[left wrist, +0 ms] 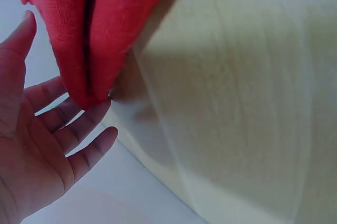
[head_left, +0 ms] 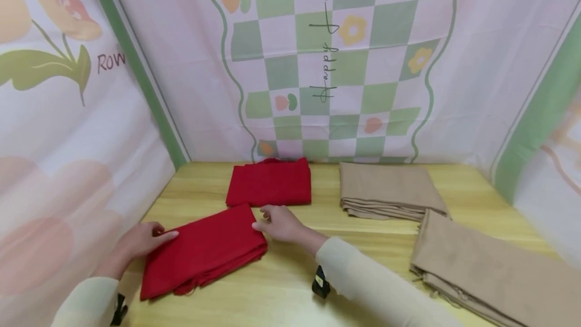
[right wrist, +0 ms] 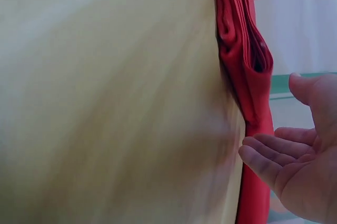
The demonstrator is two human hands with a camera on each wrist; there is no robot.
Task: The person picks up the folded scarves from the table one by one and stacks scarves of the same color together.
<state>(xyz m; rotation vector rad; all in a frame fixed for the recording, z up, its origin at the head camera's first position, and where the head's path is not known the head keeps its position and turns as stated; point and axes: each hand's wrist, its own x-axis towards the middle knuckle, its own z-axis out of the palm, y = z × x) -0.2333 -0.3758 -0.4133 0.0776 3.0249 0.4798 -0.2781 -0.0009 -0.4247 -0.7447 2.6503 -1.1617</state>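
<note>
A folded red cloth (head_left: 206, 249) lies at a slant on the table, its layered edge facing me. At its left end is my left hand (head_left: 140, 241), thumb over the top. The left wrist view shows that hand (left wrist: 39, 145) with fingers spread and fingertips right at the fold of the red cloth (left wrist: 73, 34). Beside the cloth's right end is my right hand (head_left: 282, 223), fingers loosely bent and nothing held. In the right wrist view, the right hand (right wrist: 300, 161) has its thumb apart from its fingers, close to the red cloth (right wrist: 239, 40).
Behind lies a second folded red cloth (head_left: 270, 184). To the right are a folded beige cloth (head_left: 388, 188) at the back and another beige cloth (head_left: 495, 266) nearer me. Patterned fabric walls (head_left: 204, 90) border the wooden table (head_left: 254, 296).
</note>
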